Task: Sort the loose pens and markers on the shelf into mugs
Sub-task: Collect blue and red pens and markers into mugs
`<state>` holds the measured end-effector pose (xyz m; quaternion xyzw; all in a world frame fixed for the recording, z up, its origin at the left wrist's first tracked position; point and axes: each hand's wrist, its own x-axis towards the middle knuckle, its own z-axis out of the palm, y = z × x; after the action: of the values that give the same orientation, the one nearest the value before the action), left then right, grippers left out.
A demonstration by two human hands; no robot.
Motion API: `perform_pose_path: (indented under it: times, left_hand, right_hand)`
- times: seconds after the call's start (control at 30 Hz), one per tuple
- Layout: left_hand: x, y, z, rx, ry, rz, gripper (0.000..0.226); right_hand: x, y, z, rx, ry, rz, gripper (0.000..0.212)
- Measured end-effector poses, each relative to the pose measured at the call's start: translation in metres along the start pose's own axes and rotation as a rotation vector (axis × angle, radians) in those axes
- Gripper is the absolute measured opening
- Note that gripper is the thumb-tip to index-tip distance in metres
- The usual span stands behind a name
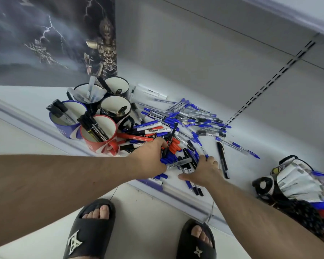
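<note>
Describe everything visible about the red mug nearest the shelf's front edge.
The red mug is glossy, ceramic-looking, with a white inside and pale markings on its wall. It stands upright near the shelf's front edge, handle toward the pen pile, touching the blue mug beside it. Several black markers lean inside. Neither hand touches it.

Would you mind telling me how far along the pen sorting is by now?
Early stage. Done: a few black markers stand in the red mug and blue mug. In hand: the left hand and right hand are both reaching into the pile of pens. Left: most pens are loose on the shelf.
</note>
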<state>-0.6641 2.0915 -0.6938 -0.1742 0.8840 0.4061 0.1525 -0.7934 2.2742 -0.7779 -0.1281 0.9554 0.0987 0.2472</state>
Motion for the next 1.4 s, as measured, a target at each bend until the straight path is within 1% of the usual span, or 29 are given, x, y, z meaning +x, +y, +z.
perform_pose_path:
  times: [0.03, 0.1, 0.17, 0.23, 0.3, 0.43, 0.57, 0.63, 0.73, 0.87, 0.93, 1.03, 1.1, 1.17, 1.27, 1.33, 1.4]
  left_hand:
    - [0.001, 0.003, 0.001, 0.006, -0.006, 0.02, 0.057]
    - [0.003, 0.008, 0.003, 0.013, -0.019, 0.044, 0.055]
    - [0.005, 0.011, 0.005, 0.017, -0.031, 0.045, 0.054]
    - [0.007, 0.012, 0.007, 0.021, -0.039, 0.035, 0.055]
    - [0.008, 0.013, 0.008, 0.017, -0.05, 0.028, 0.056]
    - [0.011, 0.014, 0.009, 0.008, -0.073, 0.018, 0.056]
    - [0.011, 0.013, 0.013, 0.019, -0.073, 0.016, 0.053]
    - [0.01, 0.013, 0.015, 0.028, -0.081, 0.013, 0.052]
    - [0.008, 0.013, 0.016, 0.041, -0.107, 0.004, 0.051]
    - [0.008, 0.013, 0.015, 0.039, -0.132, -0.005, 0.047]
    - [0.008, 0.012, 0.013, 0.049, -0.144, -0.016, 0.046]
    - [0.007, 0.015, 0.009, 0.059, -0.183, -0.036, 0.045]
    - [0.004, 0.023, 0.0, 0.073, -0.198, -0.024, 0.043]
    - [0.001, 0.036, -0.012, 0.113, -0.191, 0.022, 0.038]
    - [-0.01, 0.068, -0.031, 0.152, -0.147, 0.057, 0.028]
    - [-0.019, 0.089, -0.038, 0.12, -0.119, 0.056, 0.023]
    - [-0.035, 0.108, -0.042, 0.03, -0.126, 0.012, 0.026]
  right_hand:
    - [0.001, 0.004, -0.002, -0.043, 0.033, -0.008, 0.126]
    - [0.005, 0.011, -0.004, -0.107, 0.085, -0.017, 0.131]
    - [0.01, 0.017, -0.004, -0.068, 0.058, -0.035, 0.14]
    - [0.014, 0.02, -0.002, 0.012, 0.0, -0.066, 0.141]
    - [0.015, 0.019, 0.0, 0.015, 0.008, -0.131, 0.13]
    - [0.01, 0.015, 0.007, 0.031, 0.041, -0.298, 0.094]
    - [0.006, 0.013, 0.013, 0.018, 0.071, -0.333, 0.063]
    - [0.005, 0.011, 0.011, 0.031, 0.068, -0.347, 0.055]
    - [0.005, 0.007, 0.01, 0.07, 0.049, -0.312, 0.057]
    - [0.004, 0.001, 0.01, 0.102, 0.065, -0.145, 0.039]
    - [0.004, 0.001, 0.006, 0.179, 0.002, -0.082, 0.032]
    - [0.0, 0.01, -0.005, 0.495, -0.182, 0.032, 0.019]
    - [-0.01, 0.021, -0.015, 0.64, -0.273, 0.084, 0.016]
    - [-0.023, 0.033, -0.027, 0.694, -0.302, 0.087, 0.019]
    - [-0.046, 0.05, -0.052, 0.756, -0.302, 0.056, 0.027]
    - [-0.066, 0.059, -0.074, 0.826, -0.283, 0.03, 0.032]
    - [-0.091, 0.065, -0.096, 0.966, -0.241, -0.004, 0.027]
